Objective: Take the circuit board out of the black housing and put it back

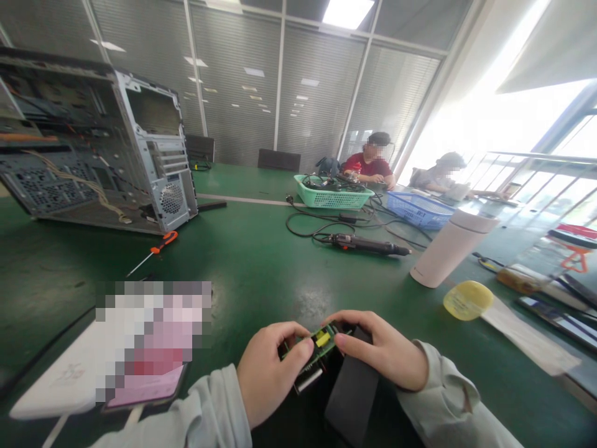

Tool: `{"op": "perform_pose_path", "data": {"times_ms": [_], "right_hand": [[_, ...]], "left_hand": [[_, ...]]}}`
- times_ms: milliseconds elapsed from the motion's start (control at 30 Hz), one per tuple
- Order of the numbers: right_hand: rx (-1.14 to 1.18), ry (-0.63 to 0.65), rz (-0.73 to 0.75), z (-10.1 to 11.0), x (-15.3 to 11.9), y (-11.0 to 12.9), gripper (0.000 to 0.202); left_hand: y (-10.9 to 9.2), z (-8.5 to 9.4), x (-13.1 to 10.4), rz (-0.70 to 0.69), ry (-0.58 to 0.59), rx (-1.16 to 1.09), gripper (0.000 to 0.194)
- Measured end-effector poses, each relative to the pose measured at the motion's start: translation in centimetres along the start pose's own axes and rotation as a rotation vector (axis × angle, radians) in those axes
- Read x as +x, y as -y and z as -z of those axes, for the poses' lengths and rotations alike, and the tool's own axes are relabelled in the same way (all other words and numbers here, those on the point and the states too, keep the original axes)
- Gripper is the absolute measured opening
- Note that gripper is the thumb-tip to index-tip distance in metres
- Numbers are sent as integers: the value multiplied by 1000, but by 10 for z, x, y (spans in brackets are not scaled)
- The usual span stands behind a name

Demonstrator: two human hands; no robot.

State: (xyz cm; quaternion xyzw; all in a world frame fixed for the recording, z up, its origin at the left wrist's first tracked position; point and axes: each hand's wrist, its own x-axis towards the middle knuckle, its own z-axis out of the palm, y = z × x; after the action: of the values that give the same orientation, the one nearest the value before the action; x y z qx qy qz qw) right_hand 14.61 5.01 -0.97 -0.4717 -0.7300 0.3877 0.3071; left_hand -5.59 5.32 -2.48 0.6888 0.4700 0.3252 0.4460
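Note:
A small green circuit board [319,354] with a yellow part on top is held between both hands near the front edge of the view. My left hand [275,367] grips its left side, thumb on top. On its right side, my right hand [380,348] pinches the board between thumb and fingers. A black box-like case [352,398] lies under my right hand; whether the hand also holds it is unclear. Dark parts and a pale metallic piece show below the board.
An open computer case [170,168] stands at the left, near an orange screwdriver [156,250] and a phone [144,386]. Beyond lie a power screwdriver [368,244], green basket [333,198], blue basket [417,210] and bottle [452,246]. Two people sit at the back right.

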Motion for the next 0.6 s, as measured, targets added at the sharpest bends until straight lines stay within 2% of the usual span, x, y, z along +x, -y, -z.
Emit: {"op": "perform_pose_path", "data": {"times_ms": [67,167,333,467,600], "right_hand": [[7,1,-6,2,0,1,49],[36,-20,-22,6,1,1,57],[95,-100,-195,12,3,-6,62],[195,-143,-323,15,6,-17,68],[328,-262,-387,16,8,-28,66]], "left_hand": [[0,0,1,9,-4,-119,27],[4,1,3,8,-73,-256,31],[16,3,6,48,-179,-360,32],[24,5,9,49,-167,-441,30],[27,4,14,35,-117,-535,37]]}}
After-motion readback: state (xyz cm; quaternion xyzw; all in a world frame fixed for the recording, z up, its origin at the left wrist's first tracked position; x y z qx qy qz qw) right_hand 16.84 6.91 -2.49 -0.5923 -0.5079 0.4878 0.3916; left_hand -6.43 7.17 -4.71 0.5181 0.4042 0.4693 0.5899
